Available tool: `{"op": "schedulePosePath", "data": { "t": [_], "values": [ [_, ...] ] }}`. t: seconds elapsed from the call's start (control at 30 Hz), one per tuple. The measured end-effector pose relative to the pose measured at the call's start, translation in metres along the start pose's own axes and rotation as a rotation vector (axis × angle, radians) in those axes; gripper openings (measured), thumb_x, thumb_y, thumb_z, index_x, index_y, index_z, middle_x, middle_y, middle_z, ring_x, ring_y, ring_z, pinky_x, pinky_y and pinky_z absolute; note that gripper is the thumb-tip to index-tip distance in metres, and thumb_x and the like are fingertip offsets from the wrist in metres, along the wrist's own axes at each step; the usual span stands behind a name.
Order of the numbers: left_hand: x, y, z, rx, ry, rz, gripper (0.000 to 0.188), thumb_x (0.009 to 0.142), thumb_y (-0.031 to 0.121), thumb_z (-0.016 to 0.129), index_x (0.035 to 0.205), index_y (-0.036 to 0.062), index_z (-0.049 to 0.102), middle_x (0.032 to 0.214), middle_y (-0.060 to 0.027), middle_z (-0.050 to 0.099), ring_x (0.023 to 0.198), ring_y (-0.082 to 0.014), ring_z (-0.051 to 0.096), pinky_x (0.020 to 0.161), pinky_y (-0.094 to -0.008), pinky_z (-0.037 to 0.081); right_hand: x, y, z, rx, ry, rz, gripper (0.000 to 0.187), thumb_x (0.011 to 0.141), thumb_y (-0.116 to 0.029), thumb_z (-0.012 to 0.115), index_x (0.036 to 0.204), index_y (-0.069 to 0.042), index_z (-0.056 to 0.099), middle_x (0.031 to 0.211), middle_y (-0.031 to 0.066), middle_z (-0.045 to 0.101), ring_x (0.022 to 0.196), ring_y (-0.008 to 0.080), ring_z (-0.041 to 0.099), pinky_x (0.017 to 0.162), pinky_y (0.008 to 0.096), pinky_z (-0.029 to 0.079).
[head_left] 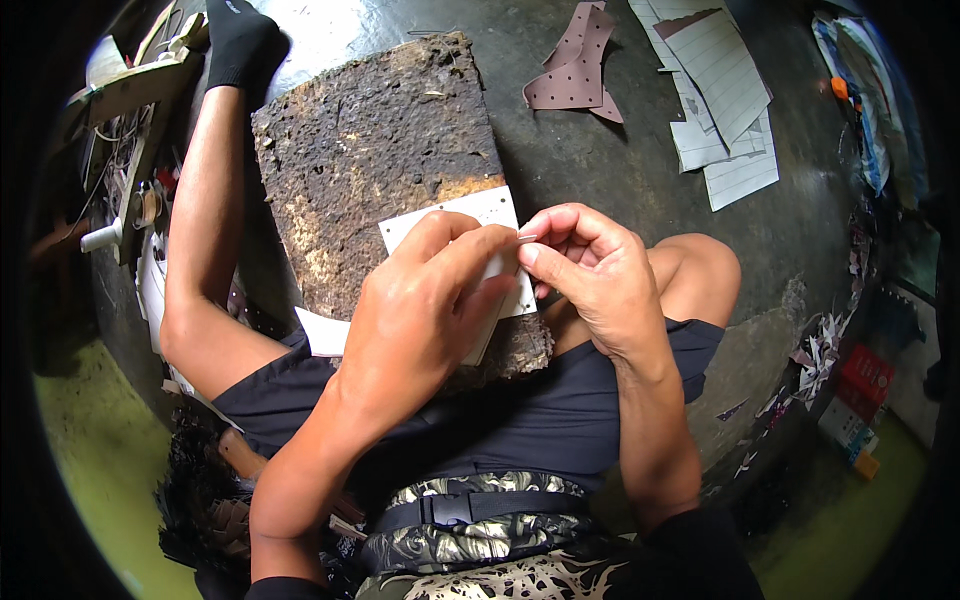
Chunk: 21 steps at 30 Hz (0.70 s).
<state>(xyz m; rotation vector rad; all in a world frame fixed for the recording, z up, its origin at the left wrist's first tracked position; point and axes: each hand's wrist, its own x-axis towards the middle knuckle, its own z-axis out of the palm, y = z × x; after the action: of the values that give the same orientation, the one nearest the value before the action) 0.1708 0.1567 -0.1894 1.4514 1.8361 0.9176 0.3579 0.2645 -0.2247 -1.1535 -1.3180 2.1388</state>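
My right hand (597, 277) is closed, with thumb and index finger pinching a small thin whitish strip (527, 239). Beside it, my left hand (408, 295) is curled in from the left, its index fingertip meeting the same strip. The left thumb and other fingertips are partly hidden, so what they grip cannot be made out. Under both hands lies a flat white piece (490, 205) with small dark holes along its edges. It rests on the near right part of a rough, dark slab (375, 140). Another white piece (323, 333) sticks out past the left wrist.
Brown cut pieces with dark dots (572, 75) lie on the floor beyond the slab. Lined paper sheets (722, 80) are farther right. A wooden frame with tools (130, 110) stands at the left. Scraps (822, 345) and a red box (862, 382) sit at the right.
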Motion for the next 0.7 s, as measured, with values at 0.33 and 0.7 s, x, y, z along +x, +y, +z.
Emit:
{"op": "schedulePosePath", "data": {
  "t": [0.33,0.7],
  "values": [
    [-0.007,-0.015,0.012,0.110,0.097,0.150,0.033,0.099,0.010,0.082,0.132,0.0130,0.081,0.112,-0.0086,0.073,0.088,-0.0295,0.080,0.073,-0.0422,0.065,0.003,-0.001,-0.003,0.118,-0.009,0.069,0.015,0.110,-0.012,0.078,0.118,0.001,0.077,0.099,0.0031,0.075,0.082,0.0077,0.070,0.073,0.0236,0.060],
    [-0.005,-0.020,0.007,0.190,0.050,0.250,0.040,0.098,0.009,0.082,0.138,0.0104,0.080,0.112,-0.0080,0.072,0.084,-0.0270,0.080,0.072,-0.0408,0.065,0.011,-0.003,-0.002,0.053,0.002,0.140,0.019,0.113,-0.019,0.077,0.115,-0.001,0.077,0.091,0.0022,0.074,0.074,0.0071,0.069,0.066,0.0227,0.060]
  ]
}}
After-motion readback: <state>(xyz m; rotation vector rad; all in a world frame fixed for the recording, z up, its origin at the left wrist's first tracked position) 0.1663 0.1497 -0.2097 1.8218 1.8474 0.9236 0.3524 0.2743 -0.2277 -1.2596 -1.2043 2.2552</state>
